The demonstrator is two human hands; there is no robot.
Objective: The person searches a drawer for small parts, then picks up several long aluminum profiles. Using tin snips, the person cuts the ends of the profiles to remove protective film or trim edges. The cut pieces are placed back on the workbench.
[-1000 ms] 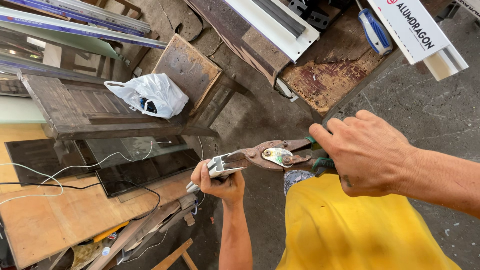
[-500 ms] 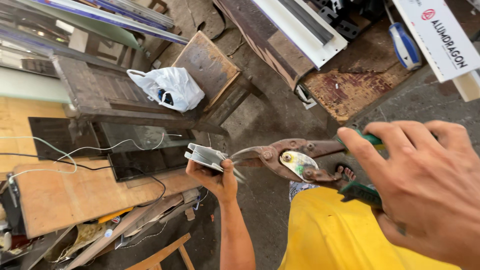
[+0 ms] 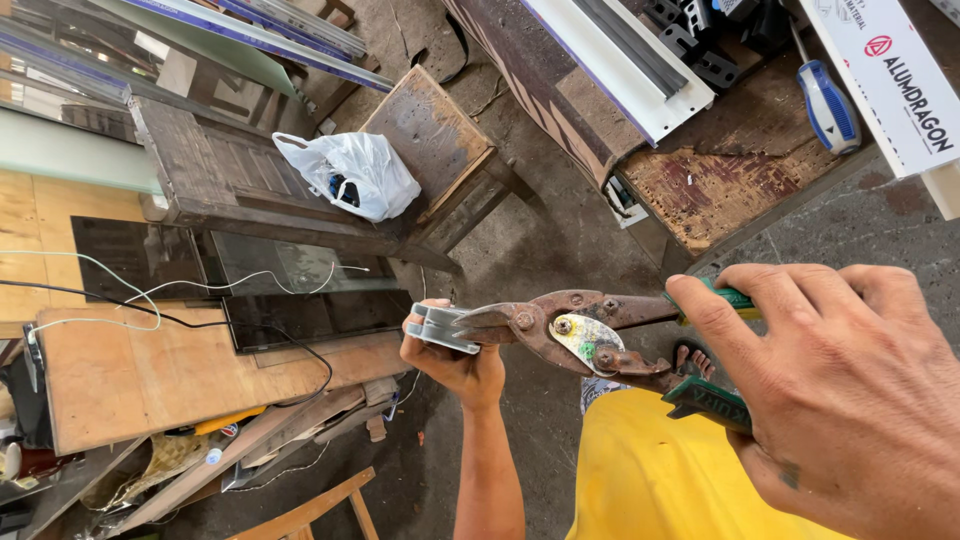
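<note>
My left hand (image 3: 462, 367) grips a short piece of grey metal profile (image 3: 438, 327) out in front of me. My right hand (image 3: 835, 380) is closed around the green handles of rusty tin snips (image 3: 570, 330). The snips' jaws touch the right end of the metal piece. The right hand is close to the camera and fills the lower right of the view.
A white plastic bag (image 3: 350, 172) lies on a worn wooden stool (image 3: 430, 135). Dark glass panels (image 3: 310, 315) and white cable rest on plywood at left. A workbench (image 3: 720, 180) at upper right holds a blue-handled screwdriver (image 3: 827, 105) and white profiles. Concrete floor lies below.
The view has closed in on my hands. The right hand with the snips has come nearer the camera, and the jaws still meet the metal piece.
</note>
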